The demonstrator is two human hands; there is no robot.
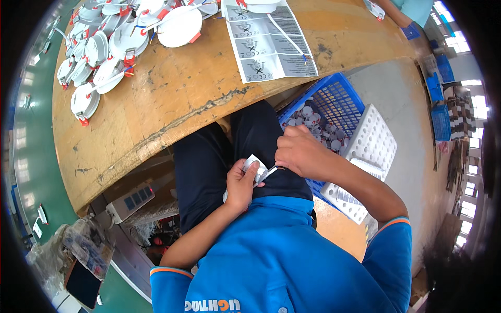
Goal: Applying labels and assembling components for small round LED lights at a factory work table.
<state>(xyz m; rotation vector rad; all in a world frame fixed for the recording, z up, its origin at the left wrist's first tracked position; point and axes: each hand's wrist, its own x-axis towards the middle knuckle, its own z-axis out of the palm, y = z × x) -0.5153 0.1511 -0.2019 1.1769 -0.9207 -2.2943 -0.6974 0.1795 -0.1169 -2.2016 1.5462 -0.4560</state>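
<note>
Head view shows me a small white piece (254, 159) low over the person's lap, in front of the blue shirt (282, 250). From it a narrow pale strip (267, 174) slants up and to the right; that diagonal is its long axis, its far end pointing at the right hand (297, 152). I see the left hand (241, 182) closed around the white piece, thumb pressed on top. The right hand is curled tight, fingertips pinched at the strip's far end, though the detail there is too small for me to read.

Beneath both hands are the dark trousers (255, 133). Just past the right hand, a blue crate (343, 96) holds small white round parts (309, 121), and a white tray with holes (373, 138) leans against it; the right forearm crosses in front of both. Ahead, the worn edge of the counter (172, 99) spans the way. On it I find a printed sheet (255, 60) bearing a white cable (286, 36), and leftward a heap of white round lamps (128, 40) with red clips. Another person's arm (394, 13) reaches in at upper right.
</note>
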